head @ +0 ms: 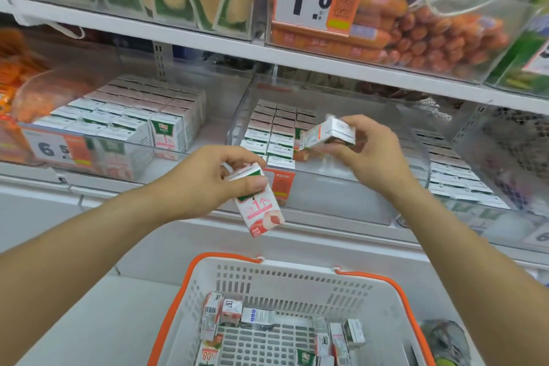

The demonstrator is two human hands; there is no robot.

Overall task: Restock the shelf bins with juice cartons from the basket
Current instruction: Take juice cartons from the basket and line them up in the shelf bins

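The person is in the middle of filling the shelf. Each hand has one juice box in it.

The left hand (208,184) has its fingers and thumb curled round the top of a juice box (259,205). This box hangs tilted, low down in front of the shelf edge, above the basket (297,279). The right hand (365,154) pinches a second juice box (328,134) lying on its side, up over the front of the middle bin (341,175).

The middle bin is clear plastic. It has neat rows of boxes at the back left, and bare floor at the front and right. The bin to the left (166,148) looks nearly full of the same kind of boxes.

The basket sits below, white with orange handles. A few more boxes lie in it, tipped all ways, so the job looks far from done.

Next, the right hand likely needs to turn its box upright and set it down beside the last row. Then the left box can go in next to it. The boxes should stand straight and snug, so the row stays tidy.
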